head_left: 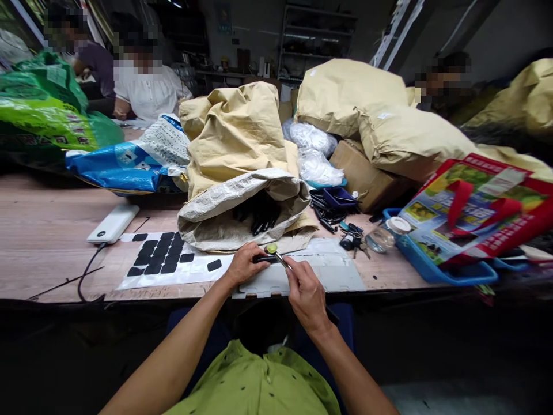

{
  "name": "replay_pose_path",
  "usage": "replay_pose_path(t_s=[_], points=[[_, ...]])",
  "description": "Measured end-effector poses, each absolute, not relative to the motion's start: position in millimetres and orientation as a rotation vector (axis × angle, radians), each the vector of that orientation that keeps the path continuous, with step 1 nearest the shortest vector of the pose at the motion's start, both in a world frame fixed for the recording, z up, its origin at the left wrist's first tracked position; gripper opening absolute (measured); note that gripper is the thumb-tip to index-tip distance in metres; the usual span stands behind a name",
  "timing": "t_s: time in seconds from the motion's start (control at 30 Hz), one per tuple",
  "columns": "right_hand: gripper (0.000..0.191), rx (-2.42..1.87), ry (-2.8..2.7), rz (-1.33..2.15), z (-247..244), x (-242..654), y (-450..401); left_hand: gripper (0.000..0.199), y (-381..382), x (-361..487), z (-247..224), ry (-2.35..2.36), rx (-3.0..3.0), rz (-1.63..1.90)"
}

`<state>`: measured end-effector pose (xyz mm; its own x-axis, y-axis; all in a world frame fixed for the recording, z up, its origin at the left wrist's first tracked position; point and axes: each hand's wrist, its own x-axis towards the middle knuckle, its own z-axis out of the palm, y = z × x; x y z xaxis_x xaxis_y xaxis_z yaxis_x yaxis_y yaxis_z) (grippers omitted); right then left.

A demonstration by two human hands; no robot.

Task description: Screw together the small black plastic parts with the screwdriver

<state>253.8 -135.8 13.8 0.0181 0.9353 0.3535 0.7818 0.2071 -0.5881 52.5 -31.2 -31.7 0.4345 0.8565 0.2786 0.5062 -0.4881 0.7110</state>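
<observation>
My left hand [244, 263] is closed around a slim black piece [266, 259] just above the front of the table. Between thumb and fingers, my right hand [307, 294] grips a thin metal-shafted tool [281, 260]. The tool's round yellow-green end [271, 248] is close to the black piece; whether they touch I cannot tell. Beneath both hands lies a pale grey sheet [319, 275]. Just beyond them, an open woven sack [207, 222] shows black pieces [263, 218] inside. Left of my left hand, a white sheet [129, 280] carries several black rounded-square pads [162, 253].
A white power bank [113, 223] with a cable lies on the left. Black parts [326, 216], keys [362, 245] and a clear jar [382, 237] sit right of the sack. A blue tray [436, 268] bears a red bag [488, 207]. Large yellow sacks [345, 89] stand behind; people sit beyond.
</observation>
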Motion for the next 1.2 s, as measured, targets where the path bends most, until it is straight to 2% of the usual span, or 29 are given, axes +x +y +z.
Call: replay_pose_path(t_s=[0.2,0.6,0.87,1.0,1.2], points=[[0.037,-1.679,-1.857,0.234,6,253,-139,0.012,-30,52,-31,1.135,2.176,0.852],[0.036,-1.729,-1.736,0.25,4,265,-134,0.017,-32,54,-28,1.164,2.153,0.861],[0.027,-1.955,-1.767,-0.098,-8,304,-88,0.025,-36,55,-20,1.198,2.155,0.836],[0.025,-1.963,-1.738,-0.135,-21,307,-76,0.03,-37,53,-18,1.182,2.162,0.824],[0.025,-1.949,-1.723,-0.18,-29,303,-77,0.018,-35,53,-21,1.165,2.139,0.847]])
